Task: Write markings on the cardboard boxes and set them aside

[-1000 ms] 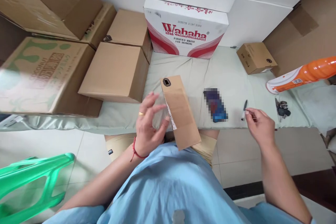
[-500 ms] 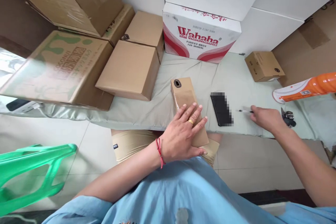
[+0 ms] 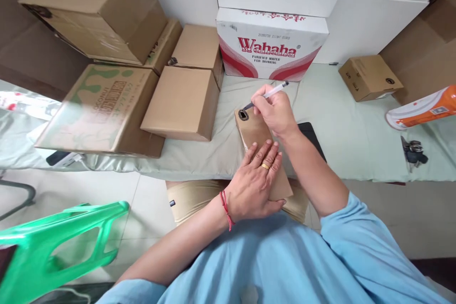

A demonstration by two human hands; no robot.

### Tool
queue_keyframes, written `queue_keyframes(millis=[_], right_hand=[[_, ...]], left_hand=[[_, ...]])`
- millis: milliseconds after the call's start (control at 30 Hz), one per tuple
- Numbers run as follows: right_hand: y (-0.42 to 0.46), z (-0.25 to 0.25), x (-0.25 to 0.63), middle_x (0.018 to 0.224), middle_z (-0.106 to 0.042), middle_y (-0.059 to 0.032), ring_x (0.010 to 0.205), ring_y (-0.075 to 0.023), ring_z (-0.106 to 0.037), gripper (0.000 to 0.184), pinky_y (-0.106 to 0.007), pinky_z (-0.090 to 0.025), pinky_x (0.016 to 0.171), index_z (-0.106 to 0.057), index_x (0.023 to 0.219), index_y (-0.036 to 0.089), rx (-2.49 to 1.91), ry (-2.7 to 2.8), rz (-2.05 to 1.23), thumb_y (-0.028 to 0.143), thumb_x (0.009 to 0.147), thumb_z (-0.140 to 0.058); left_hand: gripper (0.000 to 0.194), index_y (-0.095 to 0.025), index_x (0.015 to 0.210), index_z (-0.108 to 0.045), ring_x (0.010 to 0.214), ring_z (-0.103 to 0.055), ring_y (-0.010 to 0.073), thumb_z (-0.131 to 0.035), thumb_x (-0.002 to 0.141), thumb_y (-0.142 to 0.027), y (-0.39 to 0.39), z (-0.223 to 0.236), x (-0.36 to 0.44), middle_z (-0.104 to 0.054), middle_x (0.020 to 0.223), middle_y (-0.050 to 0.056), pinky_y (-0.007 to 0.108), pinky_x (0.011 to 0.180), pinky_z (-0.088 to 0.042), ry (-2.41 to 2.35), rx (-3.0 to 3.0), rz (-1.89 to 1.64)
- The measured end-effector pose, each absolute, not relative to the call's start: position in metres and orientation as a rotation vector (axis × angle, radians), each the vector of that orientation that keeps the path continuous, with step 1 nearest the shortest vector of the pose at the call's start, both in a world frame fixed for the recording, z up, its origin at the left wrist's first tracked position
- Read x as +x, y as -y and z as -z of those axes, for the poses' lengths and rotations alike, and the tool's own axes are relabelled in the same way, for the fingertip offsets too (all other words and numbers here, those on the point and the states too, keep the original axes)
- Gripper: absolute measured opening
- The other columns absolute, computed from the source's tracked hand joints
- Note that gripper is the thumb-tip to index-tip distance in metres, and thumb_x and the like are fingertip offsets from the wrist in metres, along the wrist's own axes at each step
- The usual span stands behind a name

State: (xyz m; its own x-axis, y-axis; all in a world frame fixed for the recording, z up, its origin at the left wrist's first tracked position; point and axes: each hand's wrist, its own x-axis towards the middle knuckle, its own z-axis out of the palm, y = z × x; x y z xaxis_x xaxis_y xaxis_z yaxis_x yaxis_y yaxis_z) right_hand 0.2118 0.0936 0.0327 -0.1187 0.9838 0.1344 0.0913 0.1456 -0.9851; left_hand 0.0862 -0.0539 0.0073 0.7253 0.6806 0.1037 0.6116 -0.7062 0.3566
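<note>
My left hand [image 3: 254, 180] lies flat with fingers stretched over the near half of a small, long cardboard box [image 3: 253, 129]. In my right hand [image 3: 276, 109] is a pen [image 3: 272, 90] with a pale barrel and a dark tip. That tip meets the box's far end, at the edge of a dark oval mark [image 3: 243, 114] with a black centre; whether it touches cannot be made out for sure. Under my right forearm, a black phone [image 3: 310, 138] is partly hidden.
Cardboard boxes [image 3: 183, 99] are stacked at the left, and a white and red Wahaha carton [image 3: 270, 47] stands against the wall. At the right are a small brown box [image 3: 370, 77], an orange and white bottle [image 3: 422, 109] and keys [image 3: 413, 152]. A green stool [image 3: 81, 232] is on the floor.
My right hand has swung left with the pen, from beside the phone to the box's far end. My left hand stays on the box. The view has shifted slightly.
</note>
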Motion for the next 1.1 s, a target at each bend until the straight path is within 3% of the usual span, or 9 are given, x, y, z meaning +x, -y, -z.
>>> queue_keyframes(millis=[100, 333, 1100], right_hand=[[-0.103, -0.012, 0.201, 0.057, -0.053, 0.0067, 0.055, -0.0104, -0.046, 0.022, -0.024, -0.037, 0.058, -0.057, 0.073, 0.023, -1.177, 1.367, -1.003, 0.031, 0.093, -0.064], [-0.09, -0.015, 0.208, 0.061, -0.052, 0.0068, 0.056, -0.011, -0.045, 0.022, -0.026, -0.036, 0.058, -0.057, 0.079, 0.025, -1.213, 1.511, -0.915, 0.036, 0.097, -0.064], [-0.086, -0.023, 0.205, 0.055, -0.049, 0.0084, 0.052, -0.0118, -0.044, 0.014, -0.027, -0.036, 0.057, -0.056, 0.076, 0.026, -1.192, 1.659, -0.895, 0.023, 0.089, -0.06]], left_hand=[[0.116, 0.002, 0.169, -0.036, 0.172, -0.021, 0.0476, -0.066, 0.089, -0.076, 0.054, -0.006, 0.085, -0.029, 0.18, 0.032, 0.064, 0.14, -0.009, -1.012, 2.625, -0.355], [0.112, 0.002, 0.168, -0.039, 0.172, -0.021, 0.0468, -0.066, 0.089, -0.073, 0.054, -0.002, 0.086, -0.033, 0.178, 0.032, 0.063, 0.141, -0.007, -0.996, 2.602, -0.426], [0.111, 0.001, 0.168, -0.038, 0.172, -0.022, 0.0472, -0.065, 0.09, -0.073, 0.055, 0.002, 0.086, -0.032, 0.179, 0.032, 0.064, 0.141, -0.011, -0.982, 2.578, -0.47]])
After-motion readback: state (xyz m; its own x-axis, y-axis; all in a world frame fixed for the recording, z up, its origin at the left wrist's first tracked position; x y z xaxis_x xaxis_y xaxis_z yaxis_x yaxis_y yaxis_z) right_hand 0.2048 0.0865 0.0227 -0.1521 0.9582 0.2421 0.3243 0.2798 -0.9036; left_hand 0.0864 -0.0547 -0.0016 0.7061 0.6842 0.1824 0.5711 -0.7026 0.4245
